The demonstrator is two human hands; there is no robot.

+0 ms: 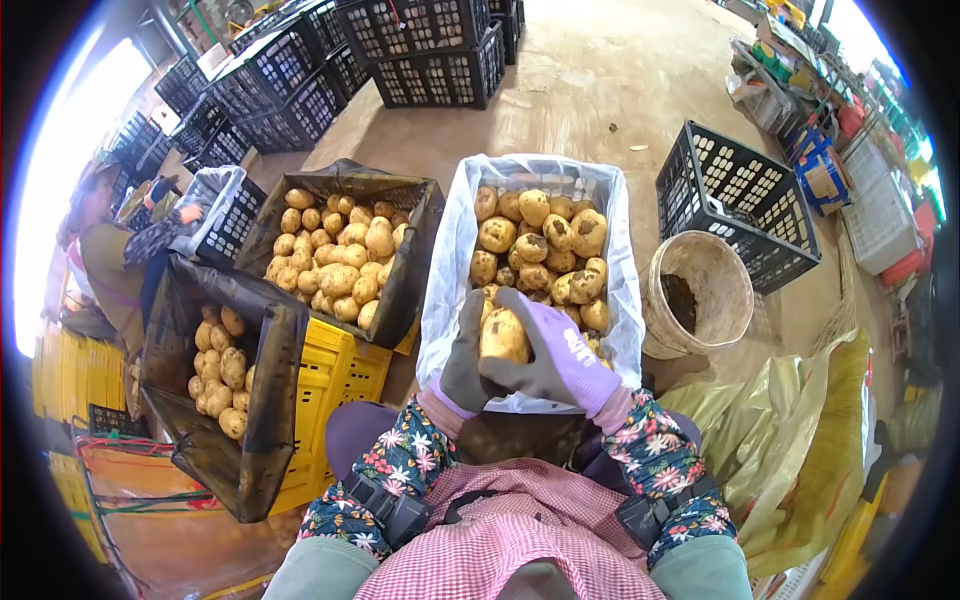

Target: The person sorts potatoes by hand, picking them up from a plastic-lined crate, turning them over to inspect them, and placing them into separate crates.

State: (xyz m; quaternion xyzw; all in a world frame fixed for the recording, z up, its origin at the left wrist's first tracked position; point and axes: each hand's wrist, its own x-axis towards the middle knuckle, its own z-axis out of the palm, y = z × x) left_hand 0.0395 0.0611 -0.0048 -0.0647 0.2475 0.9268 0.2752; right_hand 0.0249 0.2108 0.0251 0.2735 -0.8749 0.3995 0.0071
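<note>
A large potato [504, 337] with a dark smudge is held between my two gloved hands, over the near part of a crate lined with white plastic [450, 260]. My left hand [463, 362], in a grey and purple glove, wraps its left side. From the right, my right hand [560, 352] curls its thumb and fingers around the potato, the purple back of its glove facing up. Beneath and beyond them, several potatoes [536, 242], some with dark dirt patches, fill the lined crate.
Dark-lined crates of potatoes [428, 215] [275, 375] stand at left, by yellow crates [318, 420]. A dirty white bucket [741, 275] and a black crate [737, 229] stand right, near a yellowish sack [770, 440]. Stacked black crates [420, 65] are behind. Another person [112, 275] works far left.
</note>
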